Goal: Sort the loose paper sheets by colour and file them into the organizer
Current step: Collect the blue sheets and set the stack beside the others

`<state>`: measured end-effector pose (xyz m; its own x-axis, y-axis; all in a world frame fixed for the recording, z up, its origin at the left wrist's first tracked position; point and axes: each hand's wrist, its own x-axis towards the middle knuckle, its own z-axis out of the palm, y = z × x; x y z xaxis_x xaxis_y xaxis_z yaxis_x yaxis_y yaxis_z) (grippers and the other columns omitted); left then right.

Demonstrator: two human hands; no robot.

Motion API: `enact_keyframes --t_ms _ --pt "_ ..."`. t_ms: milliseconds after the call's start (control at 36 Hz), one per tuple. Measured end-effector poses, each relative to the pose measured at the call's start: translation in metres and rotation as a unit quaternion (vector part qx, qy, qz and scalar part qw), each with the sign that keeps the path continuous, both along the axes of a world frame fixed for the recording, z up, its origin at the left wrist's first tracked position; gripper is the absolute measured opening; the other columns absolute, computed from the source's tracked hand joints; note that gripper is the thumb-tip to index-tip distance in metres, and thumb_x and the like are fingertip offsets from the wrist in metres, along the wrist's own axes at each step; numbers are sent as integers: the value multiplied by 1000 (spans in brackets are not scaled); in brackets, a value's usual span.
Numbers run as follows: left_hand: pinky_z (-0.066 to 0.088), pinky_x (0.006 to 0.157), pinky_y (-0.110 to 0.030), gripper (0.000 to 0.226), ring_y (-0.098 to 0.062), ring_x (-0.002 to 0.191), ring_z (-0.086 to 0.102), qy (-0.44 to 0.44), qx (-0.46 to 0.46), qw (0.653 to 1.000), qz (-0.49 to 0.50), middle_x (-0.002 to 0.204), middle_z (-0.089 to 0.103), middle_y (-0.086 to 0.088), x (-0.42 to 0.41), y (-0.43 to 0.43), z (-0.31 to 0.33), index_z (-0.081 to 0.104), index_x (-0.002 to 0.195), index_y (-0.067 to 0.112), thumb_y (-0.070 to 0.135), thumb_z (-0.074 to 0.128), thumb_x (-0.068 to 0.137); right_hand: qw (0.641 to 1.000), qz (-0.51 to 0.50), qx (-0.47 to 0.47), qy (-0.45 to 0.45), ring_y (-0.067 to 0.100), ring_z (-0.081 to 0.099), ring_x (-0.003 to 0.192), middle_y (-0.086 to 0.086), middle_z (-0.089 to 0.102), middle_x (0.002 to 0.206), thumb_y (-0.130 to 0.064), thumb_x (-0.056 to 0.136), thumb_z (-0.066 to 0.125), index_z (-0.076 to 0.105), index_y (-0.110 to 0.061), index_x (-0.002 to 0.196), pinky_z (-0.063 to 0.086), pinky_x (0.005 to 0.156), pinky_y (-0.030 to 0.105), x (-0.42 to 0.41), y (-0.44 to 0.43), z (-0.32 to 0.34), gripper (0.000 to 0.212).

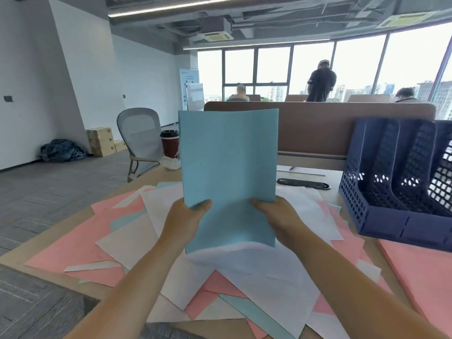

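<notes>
Well left of the dark blue perforated plastic organizer (381, 216), the loose pile of pink, white and pale blue paper sheets (117, 228) spreads over the tan wooden table (156, 174) right up to its near edge. If your forearms drag across it, the slick sheets will likely slide to the floor. Nearer the organizer, your left hand (186, 221) pinches the upright light blue paper (230, 162) at its lower left edge, thumb in front. Your right hand (276, 216) grasps the lower right edge the same way. Whether this is one sheet or a thin sheaf I cannot tell. Held only low down, it bows at the top, so it may buckle or catch a corner on a divider as you swing it towards the organizer. A white sheet bulges under its bottom edge and could ride along into the wrong slot. The paper is thin, matte, flat and rectangular. The organizer is rigid, with lattice walls and sloped, narrow compartments. A squared pink paper stack (420, 270) lies just in front of it.
</notes>
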<state>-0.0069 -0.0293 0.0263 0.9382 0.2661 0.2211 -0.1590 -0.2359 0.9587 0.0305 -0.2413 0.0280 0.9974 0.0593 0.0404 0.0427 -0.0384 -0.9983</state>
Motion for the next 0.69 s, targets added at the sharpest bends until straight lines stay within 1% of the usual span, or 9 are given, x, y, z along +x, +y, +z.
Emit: enact_keyframes --t_ms 83,167,250,306,333,389,472,583,694 --pt "51 77 -29 11 -14 87 68 -19 51 999 -9 88 70 16 -7 -16 14 71 101 26 25 70 90 999 -29 -36 -22 24 71 96 2 75 103 -19 90 66 72 -18 100 56 93 47 -10 -13 11 11" --pt "47 64 -22 8 -10 76 65 -29 85 996 -20 83 68 15 -16 -41 25 69 98 26 25 69 90 995 -70 -55 -39 22 70 97 -3 74 102 -24 88 67 70 -25 96 55 93 46 -29 -37 22 8" --pt "41 51 -20 6 -16 61 59 -33 89 995 -41 76 68 2 -24 -76 32 68 94 23 24 69 89 988 -127 -65 -58 24 71 92 -2 75 97 -23 84 68 70 -27 92 57 88 51 -48 -73 29 9" --pt "40 47 -21 4 -18 56 56 -32 70 995 -63 71 65 2 -29 -103 35 69 91 22 23 70 87 979 -166 -88 -77 25 72 91 -1 75 98 -29 79 70 71 -24 98 58 86 51 -62 -102 33 20" --pt "39 47 -22 5 -17 56 56 -29 54 995 -75 70 64 4 -32 -117 35 69 90 23 22 71 86 975 -182 -99 -84 25 72 90 -2 76 97 -33 77 71 71 -24 99 58 85 51 -72 -116 36 24" --pt "39 48 -23 5 -13 56 57 -22 28 994 -105 71 64 7 -40 -146 36 69 91 22 22 71 86 966 -215 -116 -90 24 72 88 -4 75 92 -32 80 72 69 -24 93 58 84 49 -89 -144 40 15" --pt "47 61 -26 2 -14 74 66 -19 6 989 -149 81 69 6 -53 -191 37 69 86 22 21 67 87 951 -257 -144 -99 24 70 91 -3 74 94 -31 84 70 68 -26 92 55 89 49 -112 -188 43 10" --pt "48 66 -27 10 -18 76 66 -8 -8 978 -210 83 70 3 -68 -248 40 68 89 18 17 58 89 936 -298 -166 -90 19 69 87 -7 72 91 -24 91 66 66 -28 89 56 88 44 -144 -246 48 4" --pt "55 82 -38 11 -20 86 72 3 -30 962 -271 89 75 4 -81 -299 41 70 89 23 19 59 88 925 -335 -165 -77 20 72 83 -7 75 87 -24 88 68 70 -25 89 59 82 42 -174 -300 51 2"
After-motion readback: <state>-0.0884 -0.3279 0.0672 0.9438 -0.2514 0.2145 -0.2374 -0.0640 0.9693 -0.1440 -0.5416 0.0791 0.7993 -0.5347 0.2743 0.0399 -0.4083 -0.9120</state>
